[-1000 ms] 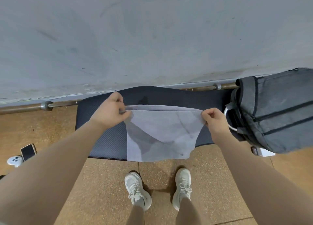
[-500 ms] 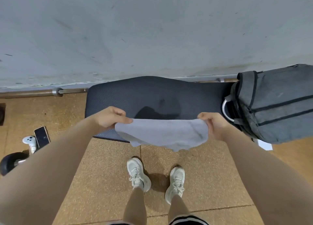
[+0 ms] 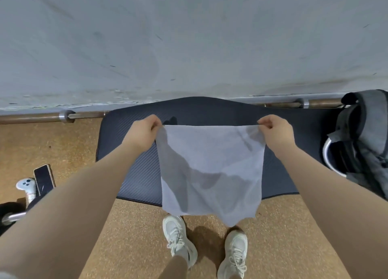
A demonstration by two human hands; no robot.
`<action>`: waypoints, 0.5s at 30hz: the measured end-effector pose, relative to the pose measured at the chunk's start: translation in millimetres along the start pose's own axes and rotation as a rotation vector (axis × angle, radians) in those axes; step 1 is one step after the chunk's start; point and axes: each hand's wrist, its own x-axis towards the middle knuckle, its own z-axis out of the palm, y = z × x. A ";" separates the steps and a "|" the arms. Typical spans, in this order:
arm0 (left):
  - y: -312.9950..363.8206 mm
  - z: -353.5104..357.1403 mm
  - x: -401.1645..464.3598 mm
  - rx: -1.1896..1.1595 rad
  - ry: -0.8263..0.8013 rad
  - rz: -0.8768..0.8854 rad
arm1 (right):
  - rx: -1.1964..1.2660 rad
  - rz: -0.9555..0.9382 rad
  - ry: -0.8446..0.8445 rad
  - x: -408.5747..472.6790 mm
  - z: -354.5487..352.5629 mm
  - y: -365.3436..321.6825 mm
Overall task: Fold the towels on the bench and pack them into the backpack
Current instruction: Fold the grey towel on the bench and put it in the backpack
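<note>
A light grey towel point(image 3: 212, 169) hangs spread out in front of me over the dark padded bench point(image 3: 130, 163). My left hand point(image 3: 142, 131) pinches its upper left corner and my right hand point(image 3: 275, 130) pinches its upper right corner, so the top edge is pulled taut. The towel's lower edge dangles past the bench's front edge, above my shoes. The grey backpack point(image 3: 365, 144) stands on the bench's right end, partly cut off by the frame, with a white rim showing at its open side.
A grey wall rises behind the bench, with a metal bar point(image 3: 67, 116) along its foot. On the cork floor at the left lie a phone point(image 3: 44, 179), a white controller point(image 3: 26, 186) and a dumbbell point(image 3: 10, 215). My white shoes point(image 3: 178, 239) stand close to the bench.
Half a second ago the towel was bunched low near the bench's front edge. Both hands have since moved forward and up and apart, and the towel hangs open and flat.
</note>
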 end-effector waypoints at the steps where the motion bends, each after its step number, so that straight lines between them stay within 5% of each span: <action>1: -1.0 1.3 8.3 0.003 0.019 0.004 | -0.022 0.002 0.014 8.4 2.0 -1.9; 9: 18.7 15.9 49.2 -0.121 0.230 -0.075 | 0.019 -0.011 0.117 45.5 25.4 -14.2; 15: -0.4 62.5 -16.8 0.110 0.014 0.074 | -0.185 0.035 -0.009 -15.9 22.0 35.5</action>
